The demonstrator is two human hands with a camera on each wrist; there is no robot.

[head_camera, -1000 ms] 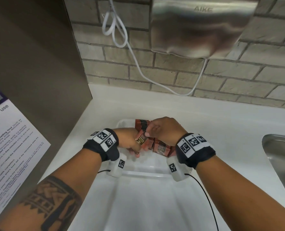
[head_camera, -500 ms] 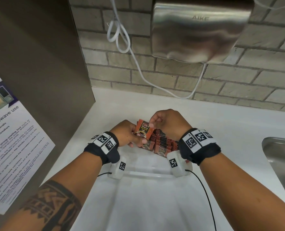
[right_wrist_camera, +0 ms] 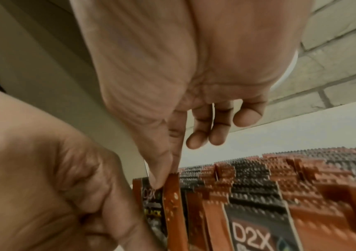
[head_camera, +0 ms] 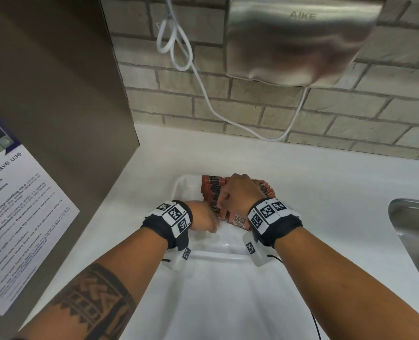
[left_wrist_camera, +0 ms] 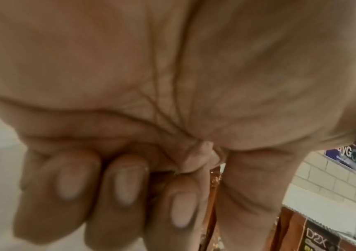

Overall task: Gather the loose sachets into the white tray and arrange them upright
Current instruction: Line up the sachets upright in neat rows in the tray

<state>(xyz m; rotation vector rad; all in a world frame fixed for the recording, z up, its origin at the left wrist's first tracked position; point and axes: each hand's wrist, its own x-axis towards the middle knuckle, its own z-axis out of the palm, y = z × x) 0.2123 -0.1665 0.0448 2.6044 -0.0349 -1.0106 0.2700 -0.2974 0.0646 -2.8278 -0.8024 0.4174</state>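
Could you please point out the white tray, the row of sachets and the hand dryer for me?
white tray (head_camera: 182, 186): head view, bare far-left corner.
row of sachets (right_wrist_camera: 258, 183): right wrist view, serrated top edges.
hand dryer (head_camera: 299, 38): head view, steel front.

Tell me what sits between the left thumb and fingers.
A sachet, edge-on, pinched by the left hand; the left wrist view shows it.

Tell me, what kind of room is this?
Probably a shared office or workplace kitchenette: a steel sink in a white counter, a notice about microwave use on the wall, and coffee sachets in a white tray.
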